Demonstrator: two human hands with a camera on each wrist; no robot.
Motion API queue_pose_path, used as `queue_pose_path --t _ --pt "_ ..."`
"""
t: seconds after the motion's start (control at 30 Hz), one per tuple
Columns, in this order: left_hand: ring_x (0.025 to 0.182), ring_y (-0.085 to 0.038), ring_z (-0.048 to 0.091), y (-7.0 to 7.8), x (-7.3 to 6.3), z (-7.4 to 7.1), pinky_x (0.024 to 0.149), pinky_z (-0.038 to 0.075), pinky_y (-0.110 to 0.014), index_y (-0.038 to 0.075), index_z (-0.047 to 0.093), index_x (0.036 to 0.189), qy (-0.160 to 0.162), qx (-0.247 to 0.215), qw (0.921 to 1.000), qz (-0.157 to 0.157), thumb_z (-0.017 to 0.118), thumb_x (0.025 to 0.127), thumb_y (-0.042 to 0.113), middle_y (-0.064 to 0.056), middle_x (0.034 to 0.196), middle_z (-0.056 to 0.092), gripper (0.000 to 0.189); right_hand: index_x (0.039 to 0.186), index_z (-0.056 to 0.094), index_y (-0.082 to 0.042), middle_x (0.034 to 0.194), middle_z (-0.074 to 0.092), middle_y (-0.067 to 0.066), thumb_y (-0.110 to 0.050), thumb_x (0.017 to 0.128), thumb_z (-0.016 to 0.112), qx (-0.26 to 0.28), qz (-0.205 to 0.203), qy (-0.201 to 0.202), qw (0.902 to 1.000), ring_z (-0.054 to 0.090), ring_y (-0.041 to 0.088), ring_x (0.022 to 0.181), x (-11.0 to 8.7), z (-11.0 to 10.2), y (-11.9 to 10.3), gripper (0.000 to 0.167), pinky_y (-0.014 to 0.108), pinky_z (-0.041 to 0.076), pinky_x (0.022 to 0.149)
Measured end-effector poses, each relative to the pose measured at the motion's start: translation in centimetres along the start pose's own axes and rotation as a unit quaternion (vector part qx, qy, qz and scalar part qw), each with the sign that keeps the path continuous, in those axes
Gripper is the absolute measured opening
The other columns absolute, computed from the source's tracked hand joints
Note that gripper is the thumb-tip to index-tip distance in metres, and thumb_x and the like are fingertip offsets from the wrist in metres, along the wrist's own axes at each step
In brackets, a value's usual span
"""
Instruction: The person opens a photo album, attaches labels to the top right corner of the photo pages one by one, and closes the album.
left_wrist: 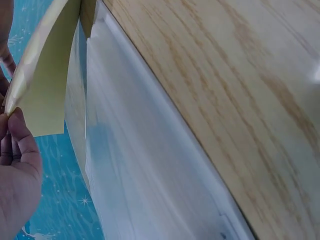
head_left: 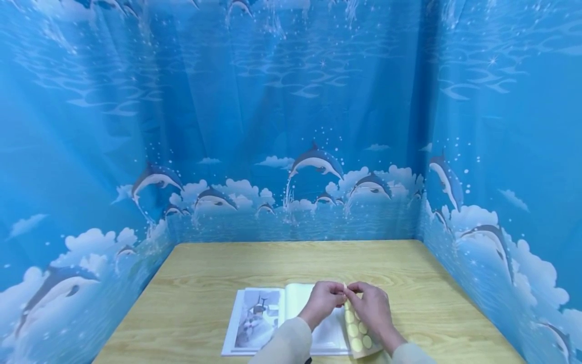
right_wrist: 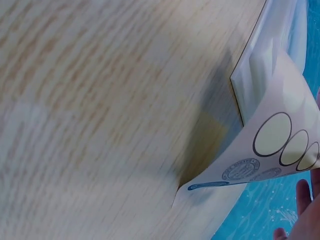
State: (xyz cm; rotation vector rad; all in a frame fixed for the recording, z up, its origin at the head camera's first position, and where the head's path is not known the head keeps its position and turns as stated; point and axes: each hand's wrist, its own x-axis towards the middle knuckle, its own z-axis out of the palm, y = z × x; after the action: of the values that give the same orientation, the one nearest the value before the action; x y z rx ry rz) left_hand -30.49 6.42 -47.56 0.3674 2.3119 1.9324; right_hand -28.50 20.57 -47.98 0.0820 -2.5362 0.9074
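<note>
A sheet of round pale-yellow stickers [head_left: 356,331] is held up at its top edge by both hands, over the right side of an open photo album [head_left: 295,298]. My left hand [head_left: 324,302] pinches the sheet's edge between thumb and finger; the left wrist view shows this pinch beside the sheet's plain yellow back [left_wrist: 47,95]. Just to the right, my right hand [head_left: 374,307] pinches the same top edge, its fingertips close to the left ones. Seen from the right wrist, the sheet [right_wrist: 272,145] curves, its lower corner near the table. Whether a sticker is lifted is too small to tell.
On the album's left page is a grey photo [head_left: 258,321]; clear sleeves cover its right side. The wood-grain table [head_left: 218,263] extends around it. Blue dolphin-printed curtains [head_left: 291,101] hang behind the table and at both sides.
</note>
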Motion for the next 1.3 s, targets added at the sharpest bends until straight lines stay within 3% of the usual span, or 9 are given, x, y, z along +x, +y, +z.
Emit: queue_pose_path --t 0.3,0.47,0.7,0.9,1.3 --pt "0.072 -0.012 0.066 0.09 0.08 0.09 0.069 0.058 -0.026 0.002 0.074 0.097 0.005 0.016 0.9997 -0.019 0.069 0.086 -0.005 -0.003 0.084 0.073 0.014 0.1 0.074 -0.009 0.096 0.074 0.006 -0.021 0.092 0.069 -0.047 -0.031 -0.005 0.9984 0.068 0.031 0.096 -0.04 0.2 0.26 0.015 0.061 0.035 0.105" --pt "0.071 -0.012 0.065 0.03 0.06 0.14 0.068 0.058 -0.026 0.002 0.074 0.098 0.009 0.019 0.9995 -0.022 0.069 0.086 -0.005 -0.003 0.084 0.072 0.014 0.099 0.074 -0.008 0.097 0.074 0.008 -0.018 0.092 0.067 -0.065 -0.05 0.003 0.9966 0.068 0.033 0.096 -0.17 0.16 0.27 0.014 0.063 0.033 0.106" --pt "0.07 -0.012 0.063 -0.3 0.14 0.03 0.065 0.056 -0.025 -0.004 0.073 0.1 0.017 -0.003 0.9999 0.001 0.066 0.084 -0.008 -0.002 0.081 0.07 0.018 0.098 0.073 -0.007 0.098 0.074 0.012 -0.011 0.092 0.066 -0.035 -0.057 0.017 0.9976 0.068 0.035 0.096 -0.33 0.18 0.58 0.01 0.064 0.031 0.106" --pt "0.072 -0.012 0.063 -0.78 0.47 -0.4 0.064 0.053 -0.026 -0.002 0.073 0.102 0.038 -0.016 0.9991 0.002 0.065 0.084 -0.005 0.0 0.082 0.069 0.021 0.1 0.074 -0.011 0.099 0.074 0.008 -0.011 0.086 0.075 -0.036 -0.096 0.036 0.994 0.069 0.031 0.096 -0.63 0.36 0.83 0.014 0.065 0.033 0.104" --pt "0.077 -0.015 0.067 -0.83 0.39 -0.35 0.071 0.059 -0.029 -0.002 0.071 0.103 0.021 -0.063 0.9967 -0.047 0.066 0.09 0.0 -0.004 0.088 0.071 0.014 0.1 0.074 -0.011 0.099 0.074 0.005 -0.014 0.086 0.077 -0.038 -0.099 0.028 0.9939 0.068 0.03 0.098 -0.75 0.6 0.68 0.015 0.064 0.033 0.105"
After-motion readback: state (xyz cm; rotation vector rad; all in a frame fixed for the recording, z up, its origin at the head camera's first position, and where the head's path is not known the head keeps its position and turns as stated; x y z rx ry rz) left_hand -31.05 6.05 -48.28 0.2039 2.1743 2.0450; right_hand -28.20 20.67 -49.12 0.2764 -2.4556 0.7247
